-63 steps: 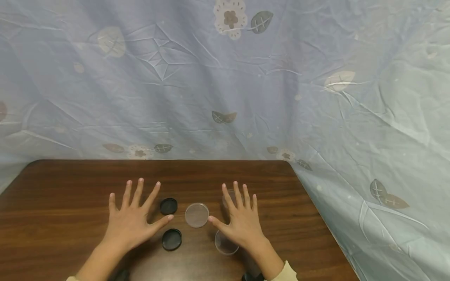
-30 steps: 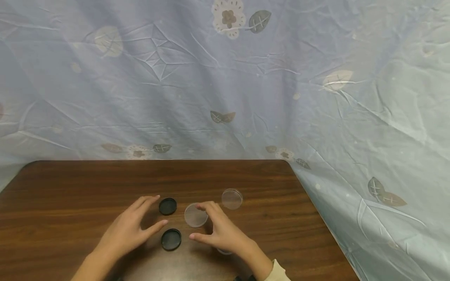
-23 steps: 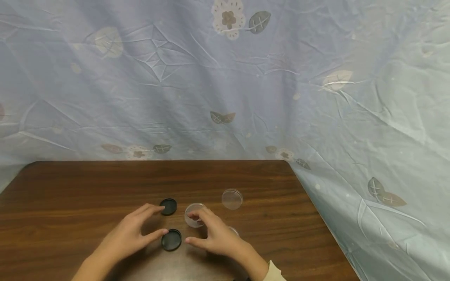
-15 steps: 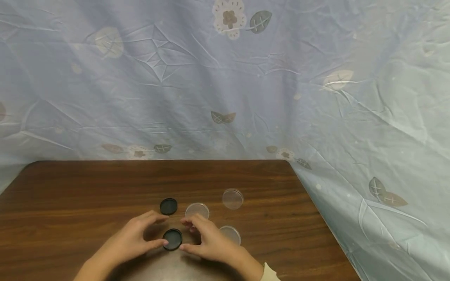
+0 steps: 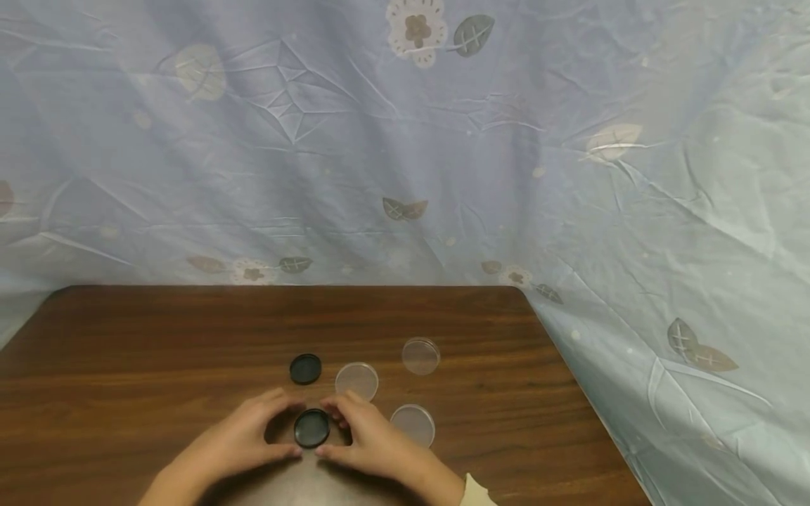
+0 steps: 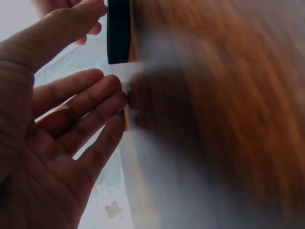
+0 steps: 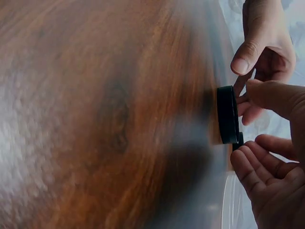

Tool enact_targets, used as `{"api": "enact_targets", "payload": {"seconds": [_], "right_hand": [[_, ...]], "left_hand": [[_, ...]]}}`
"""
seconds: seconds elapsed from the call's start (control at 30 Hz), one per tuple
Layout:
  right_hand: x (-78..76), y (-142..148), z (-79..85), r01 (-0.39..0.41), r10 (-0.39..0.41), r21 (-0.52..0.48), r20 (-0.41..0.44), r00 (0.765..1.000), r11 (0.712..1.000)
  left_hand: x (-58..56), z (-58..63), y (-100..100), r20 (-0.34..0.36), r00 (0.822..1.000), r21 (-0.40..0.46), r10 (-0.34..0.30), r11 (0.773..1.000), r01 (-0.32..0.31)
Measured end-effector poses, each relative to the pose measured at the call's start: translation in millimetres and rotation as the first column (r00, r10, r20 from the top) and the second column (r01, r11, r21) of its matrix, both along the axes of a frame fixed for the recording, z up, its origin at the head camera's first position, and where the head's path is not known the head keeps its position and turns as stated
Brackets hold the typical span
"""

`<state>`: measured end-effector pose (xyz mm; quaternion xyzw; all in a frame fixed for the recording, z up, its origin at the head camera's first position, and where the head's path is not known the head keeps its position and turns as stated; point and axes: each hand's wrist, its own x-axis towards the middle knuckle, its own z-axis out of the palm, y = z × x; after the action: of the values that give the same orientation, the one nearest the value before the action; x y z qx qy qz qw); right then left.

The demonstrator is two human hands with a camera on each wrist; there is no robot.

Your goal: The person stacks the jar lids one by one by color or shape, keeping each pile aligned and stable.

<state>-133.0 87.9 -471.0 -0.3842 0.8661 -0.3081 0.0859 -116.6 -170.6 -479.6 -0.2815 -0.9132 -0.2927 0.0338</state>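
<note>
A shallow black round lid (image 5: 311, 429) with a raised rim lies on the brown wooden table between both hands. My left hand (image 5: 247, 432) curves at its left, thumb and fingers parted; in the left wrist view, the black lid (image 6: 118, 31) stands beyond the fingers. On the other side, my right hand (image 5: 370, 436) curves with its thumb tip at the near rim and index finger at the far rim. The right wrist view has the black lid (image 7: 228, 114) close to the right fingertips, with a gap to the palm. A second black lid (image 5: 306, 369) lies just farther back.
Three clear round dishes lie to the right: one clear dish (image 5: 357, 381) beyond the right fingers, another clear dish (image 5: 420, 355) farther back, and a third clear dish (image 5: 414, 425) beside the right hand. A patterned cloth (image 5: 354, 154) hangs behind the wooden table (image 5: 158, 337).
Both hands go from spread fingers to curved ones and move inward around the nearer black lid. The right hand uncovers the clear dishes. The lids and dishes stay in place.
</note>
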Motion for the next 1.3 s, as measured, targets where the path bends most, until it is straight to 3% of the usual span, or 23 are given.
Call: {"api": "enact_targets", "payload": {"seconds": [0.17, 0.47, 0.83, 1.3], "right_hand": [[2.7, -3, -0.1, 0.039, -0.040, 0.043, 0.006, 0.999, 0.998], [6.1, -9, -0.9, 0.097, -0.101, 0.098, 0.031, 0.994, 0.990], [6.1, -14, -3.0, 0.115, -0.116, 0.131, 0.002, 0.993, 0.985], [5.4, -15, -3.0, 0.115, -0.119, 0.124, 0.025, 0.993, 0.986]], "left_hand": [[0.9, 0.8, 3, 0.062, 0.998, -0.026, 0.010, 1.000, -0.009], [-1.4, -2.6, 8, 0.037, 0.999, -0.051, -0.010, 0.999, 0.012], [-2.1, 0.2, 12, 0.065, 0.998, -0.075, -0.009, 0.997, 0.013], [-2.4, 0.5, 13, 0.066, 0.998, -0.060, -0.022, 0.998, 0.026]]}}
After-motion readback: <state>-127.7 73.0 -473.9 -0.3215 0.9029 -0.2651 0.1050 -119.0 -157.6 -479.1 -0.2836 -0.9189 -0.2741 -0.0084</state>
